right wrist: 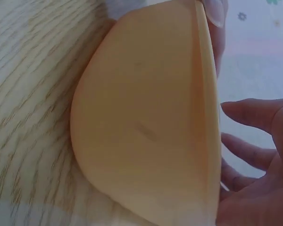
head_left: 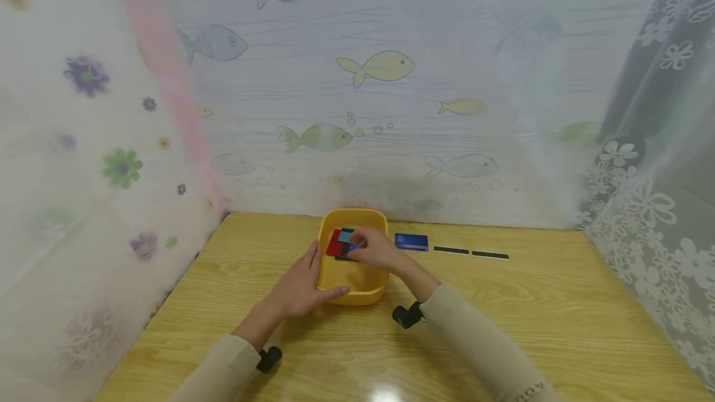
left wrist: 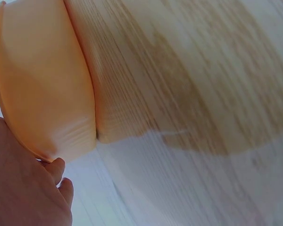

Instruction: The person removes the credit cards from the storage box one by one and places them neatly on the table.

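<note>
A yellow plastic bin point(head_left: 353, 296) stands on the wooden table, its rim facing up. Inside it lie several overlapping flat cards, among them a red card point(head_left: 334, 245) and a light blue card point(head_left: 345, 237). My left hand point(head_left: 297, 281) rests against the bin's left side, fingers straight along the outer wall and thumb over the front rim. My right hand point(head_left: 377, 248) reaches in over the right rim, with thumb and forefinger apart at a dark blue card. In the right wrist view, the bin wall partly hides those fingertips; I cannot tell whether they pinch the card.
Right of the bin, a blue card point(head_left: 411, 242) with a pale stripe lies on the table point(head_left: 547, 315). Two thin dark strips with white edges, a nearer strip point(head_left: 451, 250) and a farther strip point(head_left: 490, 255), continue the row. A fish-patterned curtain point(head_left: 391, 104) hangs behind the table.
</note>
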Available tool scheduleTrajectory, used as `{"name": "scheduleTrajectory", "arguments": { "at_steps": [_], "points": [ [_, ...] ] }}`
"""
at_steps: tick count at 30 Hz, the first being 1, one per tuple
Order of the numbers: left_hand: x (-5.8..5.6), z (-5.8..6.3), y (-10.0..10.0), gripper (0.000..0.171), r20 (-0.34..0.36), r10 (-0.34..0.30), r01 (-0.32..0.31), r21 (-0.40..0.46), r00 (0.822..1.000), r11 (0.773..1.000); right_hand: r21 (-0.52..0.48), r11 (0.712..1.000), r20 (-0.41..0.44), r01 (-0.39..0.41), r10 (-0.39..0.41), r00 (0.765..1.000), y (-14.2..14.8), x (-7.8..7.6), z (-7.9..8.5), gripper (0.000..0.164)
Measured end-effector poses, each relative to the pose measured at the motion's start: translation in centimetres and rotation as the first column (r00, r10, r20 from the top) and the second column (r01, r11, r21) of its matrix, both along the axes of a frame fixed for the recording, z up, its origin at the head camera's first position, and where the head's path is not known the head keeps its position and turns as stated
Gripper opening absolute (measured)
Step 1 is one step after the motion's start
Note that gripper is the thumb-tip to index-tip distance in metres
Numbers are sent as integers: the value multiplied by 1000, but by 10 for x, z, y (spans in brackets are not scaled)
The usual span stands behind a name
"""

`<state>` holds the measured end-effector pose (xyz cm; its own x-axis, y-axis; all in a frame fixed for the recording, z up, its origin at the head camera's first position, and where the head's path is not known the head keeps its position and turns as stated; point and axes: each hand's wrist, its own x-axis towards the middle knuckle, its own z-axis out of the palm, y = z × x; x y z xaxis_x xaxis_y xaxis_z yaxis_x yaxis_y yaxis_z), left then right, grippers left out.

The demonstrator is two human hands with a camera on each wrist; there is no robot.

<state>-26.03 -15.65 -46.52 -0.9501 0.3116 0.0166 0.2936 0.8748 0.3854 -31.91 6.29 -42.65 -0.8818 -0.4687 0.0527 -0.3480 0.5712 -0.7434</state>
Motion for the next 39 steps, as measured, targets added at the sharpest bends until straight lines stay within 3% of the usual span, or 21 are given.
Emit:
{"name": "scheduleTrajectory", "arguments": {
  "at_steps": [4,11,20,24,29,34,39],
  "points": [
    [-1,-1,0,116,-1,0,0,7,1000,1000,-62,995,88,77,-72,993,-7,-9,-6,43],
    [-4,-4,-2,120,-6,3,-3,-8,1000,1000,-36,980,76,194,-191,979,-21,-23,-20,63],
    [-2,-2,-1,122,-12,6,-6,-13,1000,1000,-7,928,103,372,-370,924,-34,-31,-38,84],
    [-2,-1,-1,121,-12,4,-4,-17,1000,1000,8,913,128,407,-405,905,-38,-32,-39,88],
    [-3,-1,0,117,-23,9,-9,-2,1000,1000,59,922,87,382,-386,918,-36,-35,-40,86],
    [-4,-2,0,118,-23,7,-7,5,1000,1000,146,922,-5,358,-361,933,-36,-36,-41,68],
    [-2,-2,-1,120,-14,5,-5,1,1000,1000,169,917,-13,360,-363,932,-36,-33,-42,54]
  ]
}}
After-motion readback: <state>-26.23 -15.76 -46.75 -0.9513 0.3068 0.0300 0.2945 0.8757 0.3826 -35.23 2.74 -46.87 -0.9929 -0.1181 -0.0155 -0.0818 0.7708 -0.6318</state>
